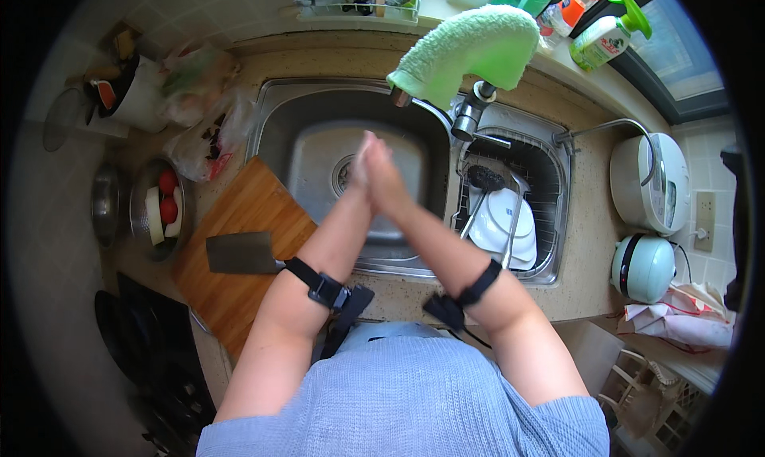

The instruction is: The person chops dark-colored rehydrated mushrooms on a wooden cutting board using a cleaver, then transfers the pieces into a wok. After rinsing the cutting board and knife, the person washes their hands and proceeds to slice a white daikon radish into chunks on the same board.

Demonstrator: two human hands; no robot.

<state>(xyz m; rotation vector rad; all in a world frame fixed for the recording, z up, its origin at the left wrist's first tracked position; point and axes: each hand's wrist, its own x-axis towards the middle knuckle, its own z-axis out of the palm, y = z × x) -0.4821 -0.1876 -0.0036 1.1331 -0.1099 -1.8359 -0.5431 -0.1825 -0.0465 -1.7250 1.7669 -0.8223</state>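
Over the large basin of a steel sink point(307, 170), my left hand point(361, 172) and my right hand point(384, 178) are pressed palm to palm. Their fingers stretch out flat, pointing away from me, and are slightly blurred. I see no object between them, though the palms' inner faces are hidden. Below the hands, the basin's drain point(343, 172) is partly covered by them. A faucet point(473, 110) with a light green towel point(470, 54) draped over its spout stands at the back, right of my hands.
A cleaver point(241, 252) lies on a wooden cutting board point(231, 210), left of the sink. White dishes point(502, 222) and utensils fill the right basin's rack. A steel bowl point(185, 226) holds red and pale vegetables. A rice cooker point(637, 182) stands right; spray bottles point(602, 47) line the windowsill.
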